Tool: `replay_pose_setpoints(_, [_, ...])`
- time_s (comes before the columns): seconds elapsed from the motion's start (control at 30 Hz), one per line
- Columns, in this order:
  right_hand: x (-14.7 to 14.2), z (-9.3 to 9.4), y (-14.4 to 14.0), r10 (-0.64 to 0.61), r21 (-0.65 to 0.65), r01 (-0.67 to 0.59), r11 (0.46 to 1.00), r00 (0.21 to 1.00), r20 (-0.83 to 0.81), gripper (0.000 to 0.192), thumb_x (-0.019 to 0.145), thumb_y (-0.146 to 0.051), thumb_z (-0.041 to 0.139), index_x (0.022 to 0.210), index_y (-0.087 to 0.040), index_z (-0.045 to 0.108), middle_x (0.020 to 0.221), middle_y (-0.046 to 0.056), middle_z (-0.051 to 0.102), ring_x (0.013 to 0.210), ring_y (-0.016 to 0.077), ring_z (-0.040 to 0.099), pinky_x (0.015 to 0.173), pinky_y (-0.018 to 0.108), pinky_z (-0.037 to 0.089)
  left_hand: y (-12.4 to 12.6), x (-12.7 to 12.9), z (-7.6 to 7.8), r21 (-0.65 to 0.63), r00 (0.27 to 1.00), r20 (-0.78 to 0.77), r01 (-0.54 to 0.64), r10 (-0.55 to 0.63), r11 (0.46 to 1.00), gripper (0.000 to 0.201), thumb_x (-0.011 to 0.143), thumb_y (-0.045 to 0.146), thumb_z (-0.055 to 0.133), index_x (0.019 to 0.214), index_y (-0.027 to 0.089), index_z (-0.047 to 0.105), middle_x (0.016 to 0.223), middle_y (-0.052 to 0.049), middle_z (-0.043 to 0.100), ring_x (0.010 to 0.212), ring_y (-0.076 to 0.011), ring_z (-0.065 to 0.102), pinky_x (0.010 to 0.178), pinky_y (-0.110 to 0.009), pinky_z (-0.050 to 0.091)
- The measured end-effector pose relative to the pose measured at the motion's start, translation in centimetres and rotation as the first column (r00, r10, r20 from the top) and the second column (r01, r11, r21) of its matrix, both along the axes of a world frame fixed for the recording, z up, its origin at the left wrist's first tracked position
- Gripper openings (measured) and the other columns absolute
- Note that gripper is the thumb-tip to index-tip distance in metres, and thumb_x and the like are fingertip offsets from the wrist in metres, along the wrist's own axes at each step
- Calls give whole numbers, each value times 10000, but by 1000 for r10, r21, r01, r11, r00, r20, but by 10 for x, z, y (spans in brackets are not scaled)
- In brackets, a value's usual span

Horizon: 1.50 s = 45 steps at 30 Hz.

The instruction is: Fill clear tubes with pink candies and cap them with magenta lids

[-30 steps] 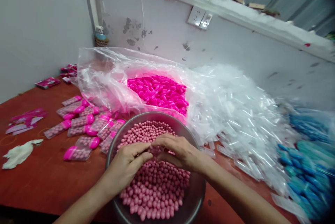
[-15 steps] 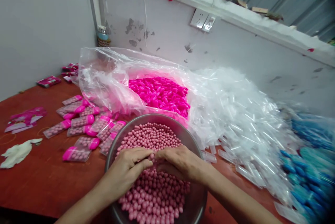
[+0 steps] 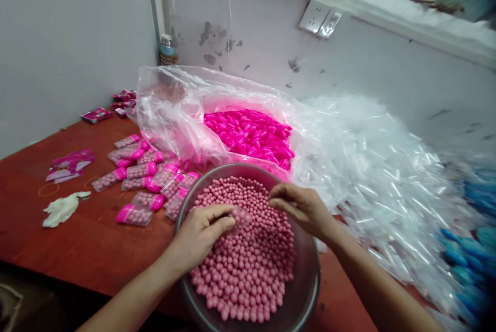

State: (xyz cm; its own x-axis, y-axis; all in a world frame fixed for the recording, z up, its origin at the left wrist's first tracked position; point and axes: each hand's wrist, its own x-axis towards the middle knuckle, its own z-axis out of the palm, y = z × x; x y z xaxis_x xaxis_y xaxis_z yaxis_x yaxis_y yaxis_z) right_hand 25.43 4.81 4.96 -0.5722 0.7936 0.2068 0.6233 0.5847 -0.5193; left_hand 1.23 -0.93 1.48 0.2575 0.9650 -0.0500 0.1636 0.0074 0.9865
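Note:
My left hand (image 3: 203, 231) pinches a small clear plastic container (image 3: 241, 220) with pink beads in it, above the left side of a dark bowl (image 3: 314, 275). The bowl is filled with round pink beads (image 3: 248, 265). My right hand (image 3: 300, 208) hovers over the bowl's right side, apart from the container. Its fingers are curled toward the thumb, and whatever they may hold is hidden. Several clear containers of beads with bright pink caps (image 3: 141, 170) lie left of the bowl. Behind it, loose pink caps (image 3: 251, 135) fill a clear plastic bag (image 3: 166, 109).
A large heap of clear containers (image 3: 372, 166) spreads on the right, with blue pieces (image 3: 465, 254) beyond. On the red table (image 3: 89, 249) lie a white scrap (image 3: 64, 209), pink printed packets (image 3: 72, 164) and rubber bands. A wall socket (image 3: 314, 16) is behind.
My right hand has moved right, away from my left hand, uncovering the container. The left hand keeps its pinch. The whole view has shifted, so the table's things appear further right.

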Motion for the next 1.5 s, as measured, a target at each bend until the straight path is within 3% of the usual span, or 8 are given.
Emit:
replay_pose_setpoints(0.17, [51,-5,63,-286,387,157,908,910,301,183,875,-166,430,965,-159,589,930,94,655,831,191,618,736,293,468,-5,-2,4,14,994,103,40,-41,999,253,824,273,531,1039,194,637,1025,-40,667,966,-196,583,851,-277,442])
replay_pose_setpoints(0.37, [63,-25,119,-138,302,-16,953,865,482,258,790,-36,492,948,-180,637,1002,69,664,910,163,595,792,259,449,-4,-1,2,-37,982,180,63,-55,997,218,823,277,550,1004,191,637,981,-40,651,958,-185,570,859,-270,438])
replay_pose_setpoints(0.63, [62,-35,137,-172,354,68,933,946,273,163,829,-210,524,930,-167,644,967,121,664,909,215,595,787,325,479,2,3,1,-365,786,582,24,207,931,274,798,330,587,1007,155,619,1020,-77,625,861,-176,593,736,-317,524])
replay_pose_setpoints(0.77, [48,-19,107,-267,379,240,894,964,20,295,886,-309,422,1092,-157,567,978,107,640,811,202,620,690,330,517,1,4,1,-356,778,593,23,207,934,347,832,399,521,1033,133,618,1030,-109,629,878,-190,595,744,-338,523])
replay_pose_setpoints(0.87, [14,0,56,-154,189,182,965,976,-154,281,844,-338,529,1081,-197,583,923,52,660,790,193,632,715,321,517,1,5,-2,-299,845,511,2,159,954,351,802,373,564,1056,135,610,1017,-87,626,875,-181,579,749,-321,510])
replay_pose_setpoints(0.97, [-25,14,10,100,63,-95,994,991,-90,314,835,-313,561,1138,-229,564,995,51,659,849,190,631,736,297,513,-2,5,-3,-144,945,315,-43,87,989,294,753,263,612,1018,136,627,888,-39,631,812,-161,560,747,-282,468])
replay_pose_setpoints(1.1, [-54,16,-15,330,138,-320,937,943,-52,287,866,-248,521,1149,-205,541,972,67,653,873,162,613,739,258,496,-8,4,4,117,998,-9,-60,61,991,120,785,205,540,756,137,635,664,20,560,668,-125,498,637,-229,380])
replay_pose_setpoints(1.5, [-61,3,-41,355,205,-371,906,928,111,128,901,-219,439,982,-155,514,718,48,566,639,144,512,580,246,415,-25,1,3,308,978,-209,46,20,950,195,852,181,460,825,162,652,738,-23,647,706,-150,579,659,-229,385])
